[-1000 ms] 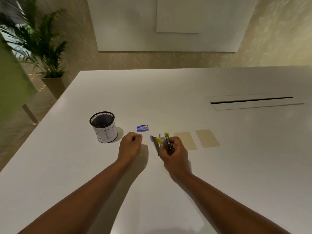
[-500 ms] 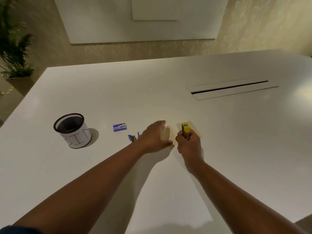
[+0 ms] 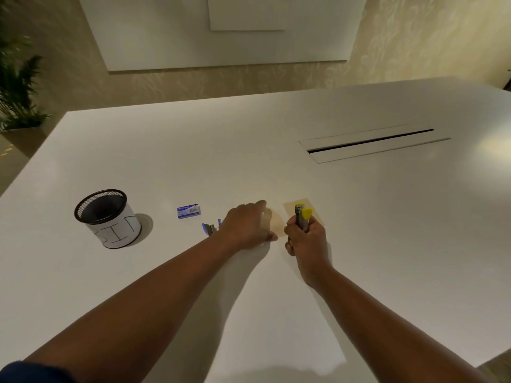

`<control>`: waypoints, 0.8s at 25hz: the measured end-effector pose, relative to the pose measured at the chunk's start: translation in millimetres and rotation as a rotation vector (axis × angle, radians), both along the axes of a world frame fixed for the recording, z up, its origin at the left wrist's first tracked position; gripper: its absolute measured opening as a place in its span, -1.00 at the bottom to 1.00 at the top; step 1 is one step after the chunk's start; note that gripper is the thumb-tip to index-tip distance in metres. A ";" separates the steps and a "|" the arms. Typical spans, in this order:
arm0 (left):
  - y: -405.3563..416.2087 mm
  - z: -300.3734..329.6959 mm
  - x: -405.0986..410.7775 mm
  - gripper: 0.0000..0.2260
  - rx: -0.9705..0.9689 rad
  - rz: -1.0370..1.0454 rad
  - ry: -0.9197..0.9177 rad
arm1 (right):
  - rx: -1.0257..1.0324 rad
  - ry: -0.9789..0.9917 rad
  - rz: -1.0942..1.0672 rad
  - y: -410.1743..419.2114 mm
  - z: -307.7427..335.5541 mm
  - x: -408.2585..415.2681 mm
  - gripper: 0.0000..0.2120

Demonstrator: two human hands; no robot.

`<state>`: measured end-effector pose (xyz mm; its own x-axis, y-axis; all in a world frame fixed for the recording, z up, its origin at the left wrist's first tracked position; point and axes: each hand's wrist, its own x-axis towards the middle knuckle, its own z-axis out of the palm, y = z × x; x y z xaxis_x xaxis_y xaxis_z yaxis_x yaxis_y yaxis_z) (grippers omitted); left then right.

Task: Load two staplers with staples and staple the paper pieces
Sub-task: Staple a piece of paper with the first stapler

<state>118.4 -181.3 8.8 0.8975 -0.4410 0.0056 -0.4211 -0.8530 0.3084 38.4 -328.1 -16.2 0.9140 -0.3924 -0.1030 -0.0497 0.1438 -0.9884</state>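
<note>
My right hand [image 3: 307, 240] grips a yellow-and-metal stapler [image 3: 302, 216], its nose held over a tan paper piece [image 3: 313, 214] on the white table [image 3: 359, 244]. My left hand [image 3: 247, 225] lies flat with straight fingers on a second tan paper piece [image 3: 276, 223], just left of the stapler. A blue stapler [image 3: 209, 228] lies on the table behind my left wrist, partly hidden by it. A small blue staple box [image 3: 188, 211] lies further left.
A black mesh cup with a white band marked "BIN" [image 3: 106, 218] stands at the left. A long cable slot [image 3: 373, 143] is set into the table at the back right. A potted plant [image 3: 16, 87] stands past the table's left edge.
My left hand opened from a fist and moved right onto the nearer paper. My right hand carried the yellow stapler right over the papers. The camera view swung right.
</note>
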 end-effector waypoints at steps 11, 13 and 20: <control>38.0 29.0 -29.5 -0.91 -0.917 0.225 0.338 | 0.130 0.101 0.112 12.4 21.4 -0.2 -0.73; 51.7 36.6 -36.9 -0.91 -1.035 0.250 0.427 | 0.120 0.062 0.124 26.6 29.1 2.9 -0.73; 102.9 47.6 -62.6 -0.81 -1.189 0.271 0.480 | -0.049 -0.224 0.267 73.2 53.0 3.2 -0.90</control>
<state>55.8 -78.5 56.4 0.9777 -0.1944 -0.0797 0.0818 0.0031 0.9966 41.6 -255.0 36.7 0.9828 -0.1359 0.1247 0.1397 0.1067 -0.9844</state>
